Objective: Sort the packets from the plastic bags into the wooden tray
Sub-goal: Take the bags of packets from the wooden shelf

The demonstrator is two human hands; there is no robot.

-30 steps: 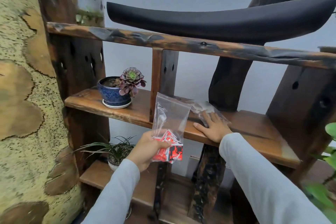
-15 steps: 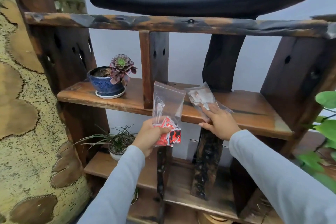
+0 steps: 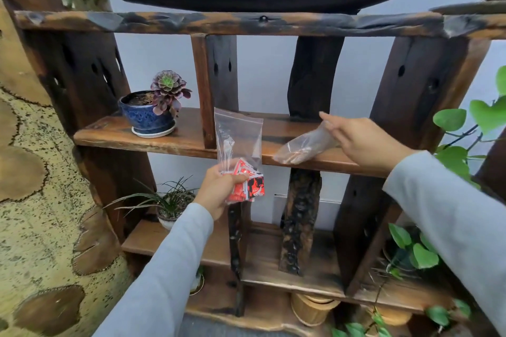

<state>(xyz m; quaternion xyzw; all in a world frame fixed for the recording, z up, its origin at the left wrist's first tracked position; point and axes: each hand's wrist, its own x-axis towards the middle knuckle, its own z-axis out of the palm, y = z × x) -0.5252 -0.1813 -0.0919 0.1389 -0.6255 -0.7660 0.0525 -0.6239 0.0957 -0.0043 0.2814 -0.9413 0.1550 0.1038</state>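
My left hand [image 3: 220,189] grips a clear zip plastic bag [image 3: 238,139] by its lower end, held upright in front of the middle shelf [image 3: 169,142]. Red, black and white packets [image 3: 250,186] are bunched at the bottom of that bag. My right hand [image 3: 361,139] pinches a second clear plastic bag [image 3: 304,146], blurred, which hangs to the left just above the shelf edge; brownish contents show at its lower end. No wooden tray is in view.
A dark wooden shelf unit fills the view. A succulent in a blue pot [image 3: 149,115] stands on the middle shelf at left. A grassy potted plant [image 3: 169,205] sits one shelf down. Green leafy vines [image 3: 465,128] hang at right. A bark-patterned column [image 3: 35,200] stands at left.
My right hand has lifted the second bag off the shelf and swung up and to the right. The left hand keeps holding its bag. The camera has tilted down.
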